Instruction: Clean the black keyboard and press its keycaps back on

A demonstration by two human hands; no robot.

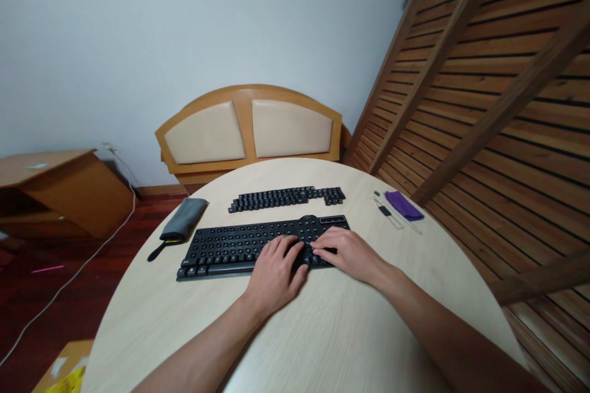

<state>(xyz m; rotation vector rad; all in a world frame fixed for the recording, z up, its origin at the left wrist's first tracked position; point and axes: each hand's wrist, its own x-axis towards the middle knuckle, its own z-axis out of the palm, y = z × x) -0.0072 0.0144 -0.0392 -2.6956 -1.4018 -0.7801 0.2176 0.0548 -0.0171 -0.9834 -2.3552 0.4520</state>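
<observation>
A black keyboard (235, 247) lies across the middle of a round pale wooden table (322, 331). Both hands rest on its right part. My left hand (275, 270) lies palm down with fingers curled onto the keys near the lower right. My right hand (348, 252) sits beside it, fingertips pressed together on a key at about the same spot. Whether either hand holds a keycap is hidden. Behind the keyboard, rows of loose black keycaps (286, 198) are laid out in keyboard order.
A folded grey cloth (184, 218) and a black-handled brush (159, 250) lie left of the keyboard. A purple cloth (404, 205) and small wire tools (386, 210) lie at right. A headboard (251, 129) leans on the wall; a slatted bed frame (483, 104) stands right.
</observation>
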